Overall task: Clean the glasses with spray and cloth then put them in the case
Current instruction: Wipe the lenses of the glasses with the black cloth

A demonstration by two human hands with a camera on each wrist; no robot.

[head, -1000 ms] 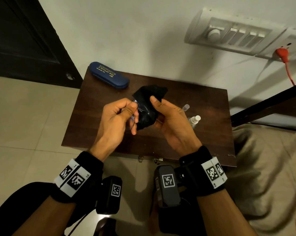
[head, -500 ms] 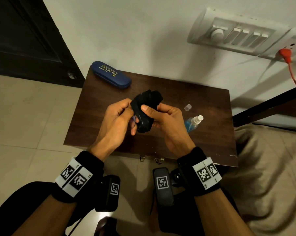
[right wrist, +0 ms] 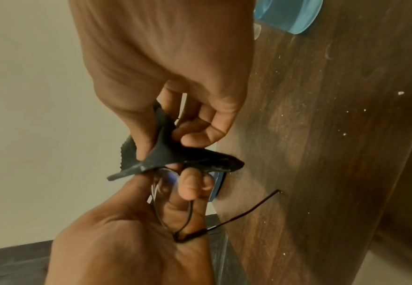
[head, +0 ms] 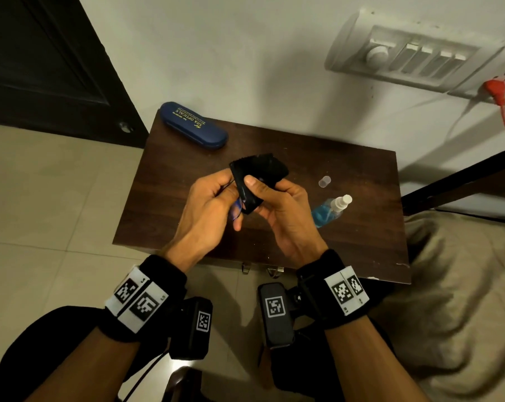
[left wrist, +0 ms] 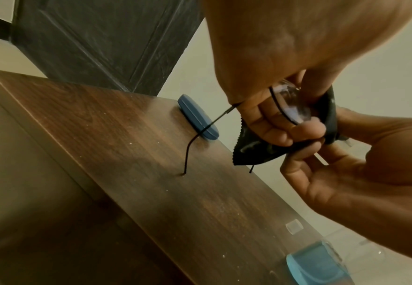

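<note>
Thin black-framed glasses (left wrist: 290, 104) are held over the middle of the dark wooden table (head: 347, 250). My left hand (head: 231, 195) grips them at one lens, and their temple arms (left wrist: 200, 133) hang down towards the tabletop. My right hand (head: 257, 184) pinches a black cloth (head: 260, 172) folded over the other lens, thumb on top. From the right wrist, the cloth (right wrist: 171, 154) sits just above the lens (right wrist: 163, 185). The blue case (head: 194, 125) lies shut at the table's back left corner. A spray bottle (head: 331, 211) of blue liquid lies on the right.
A clear cap (head: 324, 181) stands just behind the bottle. The table backs onto a white wall with a switchboard (head: 413, 56) and a red plug (head: 496, 89) with its orange cable. A dark door (head: 42, 68) is at the left and beige bedding (head: 463, 285) at the right.
My right thumb has slid up over the cloth, which is now bunched tighter round the lens. Both hands have drawn closer together.
</note>
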